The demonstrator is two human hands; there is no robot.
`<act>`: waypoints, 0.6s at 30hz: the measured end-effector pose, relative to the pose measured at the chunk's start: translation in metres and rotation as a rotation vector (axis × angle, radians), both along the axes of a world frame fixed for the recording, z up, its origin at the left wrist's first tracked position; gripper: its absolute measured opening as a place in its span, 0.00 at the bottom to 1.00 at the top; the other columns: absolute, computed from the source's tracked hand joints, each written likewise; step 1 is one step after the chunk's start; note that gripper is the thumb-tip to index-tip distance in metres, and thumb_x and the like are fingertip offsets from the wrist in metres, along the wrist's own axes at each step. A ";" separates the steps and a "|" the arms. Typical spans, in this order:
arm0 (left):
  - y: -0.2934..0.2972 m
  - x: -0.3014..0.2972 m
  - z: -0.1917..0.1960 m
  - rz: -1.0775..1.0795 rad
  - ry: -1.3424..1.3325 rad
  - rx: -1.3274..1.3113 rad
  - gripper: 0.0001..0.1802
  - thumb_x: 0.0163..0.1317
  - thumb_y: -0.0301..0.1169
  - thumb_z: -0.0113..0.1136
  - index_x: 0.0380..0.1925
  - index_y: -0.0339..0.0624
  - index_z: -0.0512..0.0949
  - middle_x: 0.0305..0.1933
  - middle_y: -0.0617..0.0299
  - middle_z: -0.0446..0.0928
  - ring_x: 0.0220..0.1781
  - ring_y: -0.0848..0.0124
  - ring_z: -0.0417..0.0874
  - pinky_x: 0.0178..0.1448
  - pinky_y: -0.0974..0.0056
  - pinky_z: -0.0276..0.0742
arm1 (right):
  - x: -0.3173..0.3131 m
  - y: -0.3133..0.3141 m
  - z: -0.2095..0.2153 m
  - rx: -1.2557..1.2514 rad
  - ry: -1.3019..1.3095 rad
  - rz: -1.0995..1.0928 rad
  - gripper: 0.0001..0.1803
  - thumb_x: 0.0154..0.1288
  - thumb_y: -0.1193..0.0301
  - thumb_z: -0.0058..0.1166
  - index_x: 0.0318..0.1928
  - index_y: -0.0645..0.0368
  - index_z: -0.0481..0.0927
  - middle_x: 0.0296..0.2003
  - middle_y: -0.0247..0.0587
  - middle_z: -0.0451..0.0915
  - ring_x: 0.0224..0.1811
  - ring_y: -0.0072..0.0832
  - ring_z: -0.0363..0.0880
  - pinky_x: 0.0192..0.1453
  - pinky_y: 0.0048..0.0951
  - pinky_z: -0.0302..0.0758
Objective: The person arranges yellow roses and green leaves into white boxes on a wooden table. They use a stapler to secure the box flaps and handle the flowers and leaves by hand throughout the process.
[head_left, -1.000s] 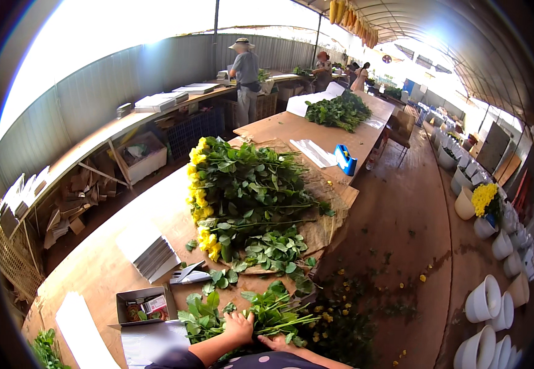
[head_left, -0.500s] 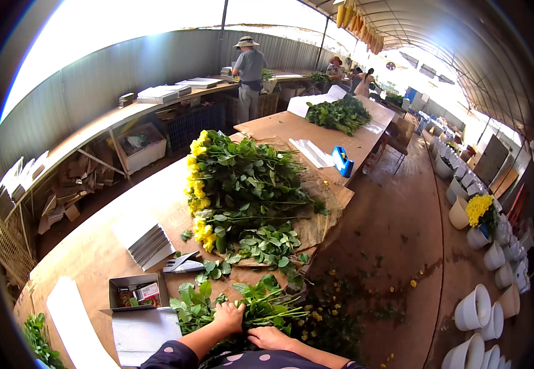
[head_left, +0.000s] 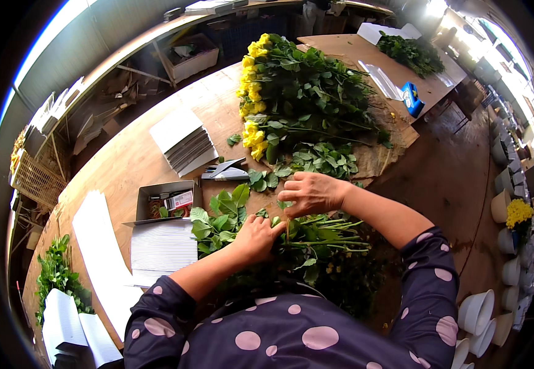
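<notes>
A bunch of leafy green stems (head_left: 325, 230) lies at the table's near edge, leaves to the left and cut ends to the right. My left hand (head_left: 256, 238) is closed round the middle of the bunch. Just above the stems, my right hand (head_left: 310, 194) is raised with curled fingers pinched together; what they hold is too small to make out. A thin tan strand shows on the stems between the hands. Beyond lies a large pile of yellow roses (head_left: 322, 92), heads to the left. Loose leaves (head_left: 325, 160) lie between that pile and my right hand.
A box of small items (head_left: 168, 200) and corrugated sheets (head_left: 163, 252) sit left of the bunch. A stapler-like grey tool (head_left: 225, 171) lies beside stacked cards (head_left: 184, 141). Farther off is a blue tape dispenser (head_left: 412, 99). White buckets (head_left: 476, 312) line the right side.
The view has tipped downward. My right hand has risen from the near side of the stems to above them, its fingers now pinched. My left hand stays on the bunch.
</notes>
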State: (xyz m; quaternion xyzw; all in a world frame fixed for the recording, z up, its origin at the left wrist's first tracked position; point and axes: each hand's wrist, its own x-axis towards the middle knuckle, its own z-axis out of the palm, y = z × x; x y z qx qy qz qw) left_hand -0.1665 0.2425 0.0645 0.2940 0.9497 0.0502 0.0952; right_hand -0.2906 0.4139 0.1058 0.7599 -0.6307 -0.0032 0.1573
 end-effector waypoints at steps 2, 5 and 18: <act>-0.007 0.003 0.009 -0.028 0.013 0.075 0.39 0.31 0.40 0.65 0.49 0.45 0.64 0.34 0.55 0.71 0.42 0.59 0.72 0.52 0.59 0.63 | -0.026 -0.006 0.005 -0.002 0.047 0.064 0.09 0.50 0.66 0.48 0.34 0.35 0.72 0.35 0.27 0.67 0.34 0.20 0.68 0.34 0.21 0.65; -0.024 0.009 0.045 -0.031 -0.102 0.151 0.38 0.31 0.39 0.65 0.48 0.44 0.64 0.35 0.55 0.70 0.42 0.59 0.71 0.54 0.59 0.62 | -0.061 -0.012 -0.010 -0.138 -0.020 0.020 0.15 0.50 0.67 0.48 0.39 0.28 0.73 0.34 0.27 0.67 0.32 0.22 0.68 0.33 0.22 0.65; -0.021 -0.005 0.033 0.120 -0.109 0.199 0.37 0.37 0.37 0.64 0.51 0.48 0.62 0.37 0.53 0.70 0.44 0.56 0.72 0.50 0.57 0.64 | 0.187 0.016 -0.110 -0.264 -2.033 -0.735 0.13 0.62 0.68 0.46 0.44 0.61 0.73 0.35 0.34 0.73 0.36 0.21 0.69 0.41 0.22 0.67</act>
